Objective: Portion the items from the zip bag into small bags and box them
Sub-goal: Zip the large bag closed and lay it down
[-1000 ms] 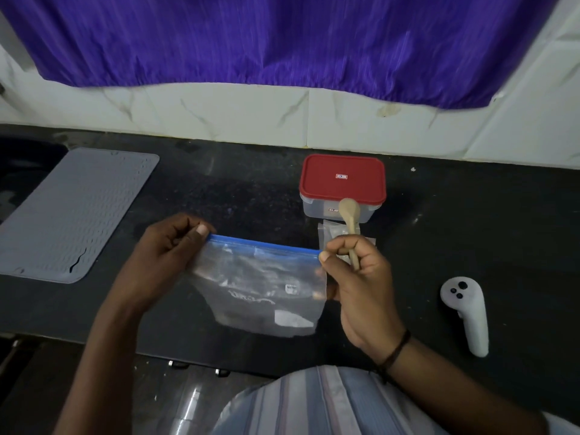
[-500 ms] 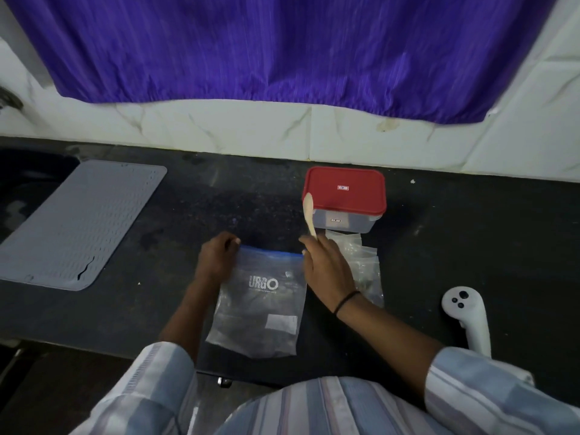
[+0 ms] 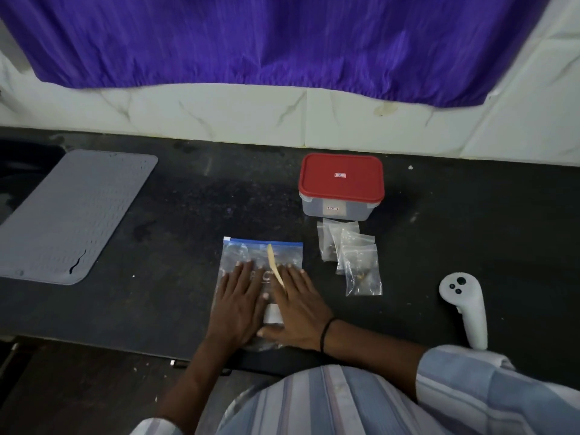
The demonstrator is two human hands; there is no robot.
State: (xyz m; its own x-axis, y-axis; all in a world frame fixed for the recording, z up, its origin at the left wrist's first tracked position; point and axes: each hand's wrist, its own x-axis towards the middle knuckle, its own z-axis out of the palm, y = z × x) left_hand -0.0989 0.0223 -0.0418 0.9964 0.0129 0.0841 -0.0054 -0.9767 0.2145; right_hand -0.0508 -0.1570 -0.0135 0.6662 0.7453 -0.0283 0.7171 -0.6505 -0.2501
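A clear zip bag with a blue seal strip lies flat on the black counter near its front edge. My left hand and my right hand press on it side by side, palms down, fingers straight. A thin wooden spoon sticks out forward along my right index finger; its lower end is hidden at the hand. Several small clear bags lie overlapped to the right of the zip bag. Behind them stands a clear box with a red lid, closed.
A white hand controller lies at the right near the counter's front edge. A grey ribbed mat covers the left side. A white tiled wall and purple curtain bound the back. The counter edge runs just below my wrists.
The zip bag, earlier held up by its top corners, now lies flat on the counter. Both hands slid from its seal down onto its middle and flattened.
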